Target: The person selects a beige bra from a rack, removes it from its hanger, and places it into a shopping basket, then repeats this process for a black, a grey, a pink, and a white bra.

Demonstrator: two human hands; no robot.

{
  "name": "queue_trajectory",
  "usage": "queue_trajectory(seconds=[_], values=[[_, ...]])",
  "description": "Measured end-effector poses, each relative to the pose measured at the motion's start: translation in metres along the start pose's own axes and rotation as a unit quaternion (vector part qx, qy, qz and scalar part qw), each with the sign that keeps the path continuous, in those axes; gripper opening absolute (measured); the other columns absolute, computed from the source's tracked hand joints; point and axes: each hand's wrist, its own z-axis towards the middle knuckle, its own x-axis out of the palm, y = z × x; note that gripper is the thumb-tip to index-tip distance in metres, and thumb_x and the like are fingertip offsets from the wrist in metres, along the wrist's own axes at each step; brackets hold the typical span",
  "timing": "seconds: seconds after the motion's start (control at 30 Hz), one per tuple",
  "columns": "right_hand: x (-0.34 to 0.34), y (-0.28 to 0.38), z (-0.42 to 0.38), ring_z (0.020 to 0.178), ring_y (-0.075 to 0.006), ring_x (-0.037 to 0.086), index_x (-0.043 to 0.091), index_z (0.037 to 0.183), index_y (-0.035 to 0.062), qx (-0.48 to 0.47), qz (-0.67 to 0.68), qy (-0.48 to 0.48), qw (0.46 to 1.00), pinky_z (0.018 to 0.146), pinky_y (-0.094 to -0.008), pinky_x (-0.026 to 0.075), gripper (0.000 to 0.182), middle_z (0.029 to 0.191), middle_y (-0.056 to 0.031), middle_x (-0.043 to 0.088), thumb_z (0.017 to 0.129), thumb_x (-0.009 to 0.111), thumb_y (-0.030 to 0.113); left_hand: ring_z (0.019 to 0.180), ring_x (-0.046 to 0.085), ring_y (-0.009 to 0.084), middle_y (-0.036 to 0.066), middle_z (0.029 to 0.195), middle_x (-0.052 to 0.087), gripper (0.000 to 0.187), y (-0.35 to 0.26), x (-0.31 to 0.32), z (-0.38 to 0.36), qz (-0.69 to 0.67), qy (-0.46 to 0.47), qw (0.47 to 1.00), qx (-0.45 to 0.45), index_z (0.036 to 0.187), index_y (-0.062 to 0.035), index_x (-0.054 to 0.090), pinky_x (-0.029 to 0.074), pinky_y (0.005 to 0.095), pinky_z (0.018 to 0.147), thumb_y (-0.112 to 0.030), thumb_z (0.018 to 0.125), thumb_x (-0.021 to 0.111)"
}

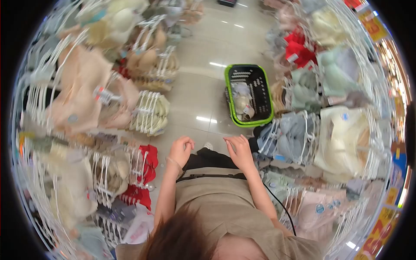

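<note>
My left hand [181, 149] is held in front of my waist with its fingers loosely bent and nothing in it. Level with it on the other side, my right hand [239, 151] has its thumb apart from its fingers and is also free of any object. Ahead of the right hand, a black shopping basket with a green rim [250, 125] stands on the floor. A few pale bras [242, 102] lie inside it. Grey-blue bras on hangers [292, 136] are the goods nearest my right hand. A red garment [148, 162] hangs to the left of my left hand.
Racks of hanging bras line both sides of the aisle, with beige ones [82, 86] on the left and cream ones [342, 138] on the right. The shiny tiled floor [201, 86] runs between them. A black cable [284, 206] hangs by my right arm.
</note>
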Motion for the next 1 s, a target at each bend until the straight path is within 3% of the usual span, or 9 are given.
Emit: queue_trajectory(seconds=[0.23, 0.43, 0.53, 0.67, 0.77, 0.8, 1.0], values=[[-0.034, -0.025, -0.054, 0.098, -0.0290, 0.061, 0.066, 0.101, 0.0055, 0.145, -0.008, -0.120, 0.982, 0.103, -0.0472, 0.035, 0.017, 0.096, -0.0112, 0.067, 0.091, 0.055, 0.012, 0.081, 0.065, 0.0276, 0.013, 0.079, 0.066, 0.013, -0.037, 0.068, 0.067, 0.003, 0.193, 0.976, 0.101, 0.068, 0.0011, 0.059, 0.049, 0.0339, 0.075, 0.007, 0.074, 0.049], [-0.035, -0.025, -0.106, 0.097, -0.0282, 0.062, 0.066, 0.102, 0.0063, 0.284, -0.028, -0.247, 0.926, 0.103, -0.0468, 0.035, 0.017, 0.096, -0.0099, 0.067, 0.092, 0.054, 0.012, 0.078, 0.063, 0.0286, 0.013, 0.078, 0.065, 0.013, -0.070, 0.122, 0.102, 0.022, 0.349, 0.919, 0.180, 0.069, 0.0010, 0.060, 0.049, 0.0346, 0.075, 0.008, 0.074, 0.050], [-0.031, -0.013, -0.119, 0.096, -0.0293, 0.062, 0.066, 0.101, 0.0049, 0.349, -0.022, -0.313, 0.883, 0.102, -0.0482, 0.036, 0.017, 0.097, -0.0113, 0.067, 0.092, 0.054, 0.014, 0.077, 0.063, 0.0286, 0.013, 0.077, 0.065, 0.013, -0.091, 0.144, 0.114, 0.040, 0.432, 0.875, 0.217, 0.070, 0.0005, 0.061, 0.048, 0.0353, 0.073, 0.007, 0.075, 0.050], [-0.024, 0.008, -0.130, 0.090, -0.0309, 0.061, 0.066, 0.098, 0.0030, 0.409, -0.025, -0.422, 0.809, 0.091, -0.0437, 0.042, 0.015, 0.093, -0.0123, 0.068, 0.090, 0.056, 0.010, 0.076, 0.061, 0.0332, 0.016, 0.079, 0.064, 0.016, -0.107, 0.171, 0.128, 0.046, 0.512, 0.805, 0.298, 0.075, -0.0012, 0.062, 0.047, 0.0379, 0.069, 0.005, 0.078, 0.048], [-0.012, 0.027, -0.136, 0.085, -0.0318, 0.061, 0.067, 0.097, 0.0025, 0.442, -0.033, -0.490, 0.751, 0.084, -0.0410, 0.044, 0.013, 0.091, -0.0126, 0.068, 0.089, 0.057, 0.007, 0.077, 0.060, 0.0355, 0.018, 0.079, 0.063, 0.018, -0.115, 0.189, 0.133, 0.035, 0.579, 0.765, 0.279, 0.078, -0.0011, 0.063, 0.046, 0.0388, 0.070, 0.005, 0.079, 0.046], [-0.006, 0.034, -0.139, 0.083, -0.0321, 0.060, 0.067, 0.096, 0.0024, 0.446, -0.036, -0.512, 0.733, 0.081, -0.0400, 0.044, 0.012, 0.090, -0.0126, 0.069, 0.088, 0.058, 0.006, 0.075, 0.061, 0.0323, 0.016, 0.077, 0.063, 0.020, -0.117, 0.195, 0.134, 0.046, 0.590, 0.749, 0.299, 0.078, -0.0003, 0.063, 0.046, 0.0358, 0.071, 0.006, 0.079, 0.044], [0.037, 0.081, -0.148, 0.082, -0.0318, 0.060, 0.067, 0.098, 0.0032, 0.538, -0.045, -0.540, 0.646, 0.083, -0.0407, 0.045, 0.014, 0.090, -0.0113, 0.069, 0.089, 0.057, 0.007, 0.077, 0.062, 0.0286, 0.013, 0.077, 0.064, 0.020, -0.111, 0.217, 0.118, 0.046, 0.653, 0.675, 0.341, 0.074, -0.0002, 0.064, 0.047, 0.0338, 0.074, 0.008, 0.078, 0.046]])
